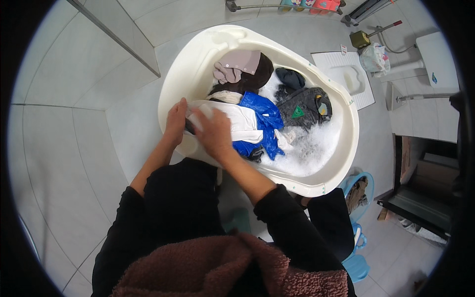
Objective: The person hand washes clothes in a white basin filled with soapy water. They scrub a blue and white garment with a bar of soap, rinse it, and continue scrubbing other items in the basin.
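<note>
At the near left rim of a white plastic tub, my left hand is closed on the end of a white garment. My right hand lies over the same cloth beside it; motion smears its fingers, so their grip is unclear. Something dark shows between the two hands. From under the white garment spreads a wet blue garment. Farther back in the tub are a pale mauve cloth with buttons and dark brown cloth. To the right sits a dark grey garment with a green triangle patch.
White suds fill the tub's right end. At right are a blue basin with clothes, a squat toilet and a bagged bin. A brown towel covers my lap. Tiled wall stands at left.
</note>
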Tool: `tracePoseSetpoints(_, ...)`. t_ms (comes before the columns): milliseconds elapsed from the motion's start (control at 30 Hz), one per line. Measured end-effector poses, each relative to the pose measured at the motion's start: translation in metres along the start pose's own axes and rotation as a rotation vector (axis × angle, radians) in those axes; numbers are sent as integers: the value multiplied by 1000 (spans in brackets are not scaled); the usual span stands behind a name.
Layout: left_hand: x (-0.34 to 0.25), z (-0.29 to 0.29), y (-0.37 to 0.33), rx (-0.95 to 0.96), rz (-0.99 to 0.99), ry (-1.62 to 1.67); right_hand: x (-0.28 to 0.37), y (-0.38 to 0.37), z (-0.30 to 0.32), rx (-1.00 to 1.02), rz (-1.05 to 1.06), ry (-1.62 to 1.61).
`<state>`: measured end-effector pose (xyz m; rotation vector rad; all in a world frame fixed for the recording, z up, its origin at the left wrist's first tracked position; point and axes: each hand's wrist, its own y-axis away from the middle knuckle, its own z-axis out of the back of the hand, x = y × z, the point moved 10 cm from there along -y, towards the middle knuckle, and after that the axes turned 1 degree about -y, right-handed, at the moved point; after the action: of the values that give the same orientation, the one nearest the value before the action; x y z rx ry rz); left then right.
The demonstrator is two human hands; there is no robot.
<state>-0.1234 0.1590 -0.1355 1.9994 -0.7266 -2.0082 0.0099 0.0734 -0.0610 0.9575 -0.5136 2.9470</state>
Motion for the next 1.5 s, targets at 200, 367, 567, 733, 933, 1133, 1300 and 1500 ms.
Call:
tracePoseSetpoints(200, 10, 16, -8, -26, 3, -3, -91, 31, 48, -110, -308, 401)
tracePoseSetpoints(367, 8, 14, -5, -96, -73, 5, -183, 83, 104, -157, -734, 451)
tracePoseSetpoints(567, 29, 34, -11, -239, 51, 154, -16, 12, 15, -72, -60, 39)
tracePoseSetpoints(733, 39, 27, -16, -100, 113, 281, -36, 15, 13, -6, -140, 106)
tracePoseSetpoints(933, 29, -20, 0, 93, 210, 342, -159, 57, 81, -39, -579, 344)
tracePoseSetpoints(1133, 19, -29, 12, 30, 195, 198, -41, 3, 27, -171, -204, -117)
tracePoseSetpoints(1300, 29, -6, 10, 19, 268, 122, -34, -15, 11, -80, -191, 165)
tracePoseSetpoints(1500, -22, -26, -4, 32, -113, -215, -166, 45, 75, -147, -480, 443)
